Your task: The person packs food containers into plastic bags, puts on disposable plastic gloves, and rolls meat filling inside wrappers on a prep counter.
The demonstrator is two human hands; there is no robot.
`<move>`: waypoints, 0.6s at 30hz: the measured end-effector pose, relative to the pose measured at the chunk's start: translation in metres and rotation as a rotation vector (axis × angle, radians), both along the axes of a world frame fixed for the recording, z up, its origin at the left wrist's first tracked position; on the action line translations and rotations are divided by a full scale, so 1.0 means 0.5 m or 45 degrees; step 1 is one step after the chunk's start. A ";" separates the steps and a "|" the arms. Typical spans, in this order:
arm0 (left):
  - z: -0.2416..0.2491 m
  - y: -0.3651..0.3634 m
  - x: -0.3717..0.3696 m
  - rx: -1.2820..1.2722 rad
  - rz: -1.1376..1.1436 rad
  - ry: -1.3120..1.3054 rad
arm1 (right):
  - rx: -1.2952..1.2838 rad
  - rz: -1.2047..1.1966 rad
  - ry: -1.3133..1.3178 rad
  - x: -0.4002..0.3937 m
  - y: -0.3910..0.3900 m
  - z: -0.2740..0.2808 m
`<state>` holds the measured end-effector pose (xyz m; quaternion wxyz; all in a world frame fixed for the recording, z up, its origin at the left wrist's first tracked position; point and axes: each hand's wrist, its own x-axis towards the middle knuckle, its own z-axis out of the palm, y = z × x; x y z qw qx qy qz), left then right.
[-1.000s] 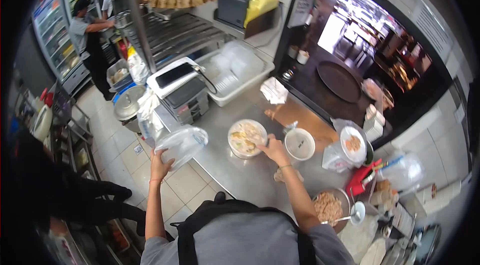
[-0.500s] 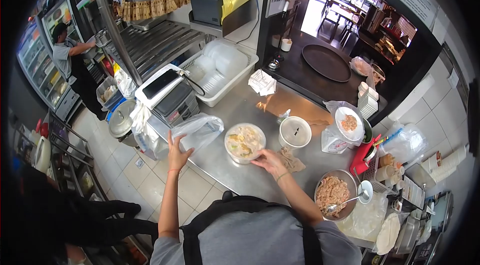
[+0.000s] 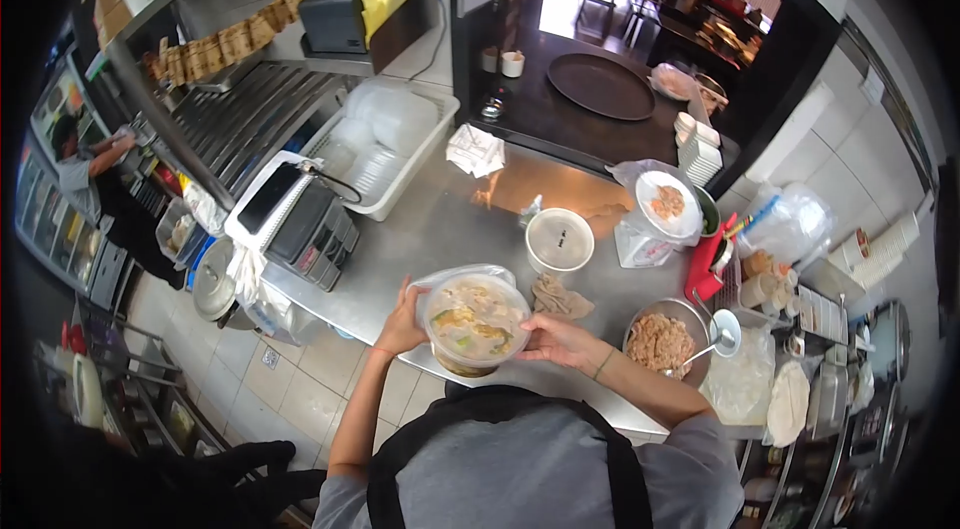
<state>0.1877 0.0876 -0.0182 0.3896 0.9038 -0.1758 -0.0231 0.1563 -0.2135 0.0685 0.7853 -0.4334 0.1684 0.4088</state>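
Observation:
A round clear plastic bowl of soup (image 3: 472, 321), with pale and yellow-green pieces in it, is held up at the counter's front edge, tilted toward me. My right hand (image 3: 565, 341) grips its right rim, thumb on top. At the bowl's left side, my left hand (image 3: 402, 321) holds a thin clear plastic bag (image 3: 462, 272), which shows behind the bowl's far rim. A second round tub (image 3: 559, 240) with a lid bearing dark marks stands beyond, with a crumpled brown cloth (image 3: 561, 298) in front of it.
At right are a metal bowl of minced meat (image 3: 660, 334) with a spoon and a scale (image 3: 645, 241) carrying a plate of meat. A card terminal (image 3: 310, 229) and a white basket of plastic containers (image 3: 385, 174) stand left. Another person (image 3: 95, 179) works far left.
My right hand has lifted the soup bowl off the counter and brought it left and closer to me. My left hand has brought the plastic bag right to meet it. The view has shifted.

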 end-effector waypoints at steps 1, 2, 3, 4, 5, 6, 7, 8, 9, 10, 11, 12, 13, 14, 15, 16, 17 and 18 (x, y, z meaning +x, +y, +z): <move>-0.047 -0.007 0.007 0.023 -0.123 -0.037 | -0.005 -0.002 -0.010 0.009 0.004 -0.010; -0.073 -0.012 0.012 0.045 -0.244 -0.076 | -0.011 -0.001 -0.022 0.016 0.007 -0.025; -0.062 -0.030 0.009 -0.213 -0.372 0.155 | -0.008 -0.013 -0.035 0.025 0.009 -0.047; -0.051 -0.044 0.004 -0.351 -0.360 0.210 | -0.013 -0.035 -0.041 0.035 0.010 -0.069; -0.044 -0.054 -0.005 -0.490 -0.344 0.262 | -0.018 -0.053 -0.050 0.044 0.012 -0.092; -0.042 -0.061 -0.012 -0.625 -0.327 0.314 | -0.021 -0.069 -0.059 0.052 0.017 -0.115; -0.049 -0.067 -0.016 -0.767 -0.285 0.383 | -0.017 -0.104 -0.094 0.058 0.024 -0.142; -0.054 -0.069 -0.022 -0.789 -0.237 0.422 | -0.014 -0.141 -0.130 0.059 0.032 -0.170; -0.047 -0.074 -0.025 -0.812 -0.195 0.456 | -0.013 -0.182 -0.173 0.060 0.035 -0.188; -0.045 -0.076 -0.023 -0.834 -0.157 0.485 | -0.065 -0.116 -0.262 0.060 0.036 -0.201; -0.087 -0.064 -0.012 -0.833 -0.181 0.403 | -0.118 -0.053 -0.356 0.062 0.037 -0.211; -0.079 -0.055 -0.016 -0.909 -0.147 0.521 | -0.175 0.009 -0.452 0.077 0.036 -0.211; -0.091 -0.039 -0.015 -1.059 -0.134 0.657 | -0.501 0.246 -0.595 0.095 0.027 -0.193; -0.095 -0.018 -0.014 -0.923 -0.110 0.631 | -0.528 0.176 -0.511 0.109 0.018 -0.179; -0.069 -0.006 -0.022 -1.015 -0.085 0.814 | -0.549 0.105 -0.423 0.118 0.012 -0.169; -0.069 0.010 -0.024 -1.046 -0.115 0.863 | -0.565 0.034 -0.334 0.124 0.011 -0.168; -0.054 0.010 -0.026 -1.025 -0.101 0.892 | -0.689 0.063 -0.555 0.126 0.025 -0.221; -0.051 0.009 -0.028 -1.042 -0.084 0.901 | -0.815 0.092 -0.778 0.127 0.043 -0.282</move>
